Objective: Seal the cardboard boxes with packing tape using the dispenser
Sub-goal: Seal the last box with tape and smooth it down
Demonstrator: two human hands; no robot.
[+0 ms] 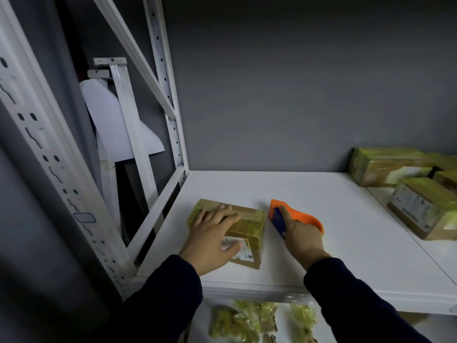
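A small cardboard box (pixel 249 227), wrapped in yellowish tape with a white label on its near side, lies on the white shelf (pixel 321 243) at the front left. My left hand (pixel 212 236) rests flat on top of it, fingers spread and thumb against the label side. Just to the right of the box my right hand (pixel 303 237) grips an orange and blue tape dispenser (pixel 296 216), index finger stretched along its blue part. The dispenser sits low over the shelf, apart from the box.
Several taped cardboard boxes (pixel 420 206) are stacked at the shelf's right end. White metal rack uprights (pixel 170 115) and a grey wall bound the left and back. Crumpled yellowish tape scraps (pixel 247 320) lie on the floor below the shelf's front edge.
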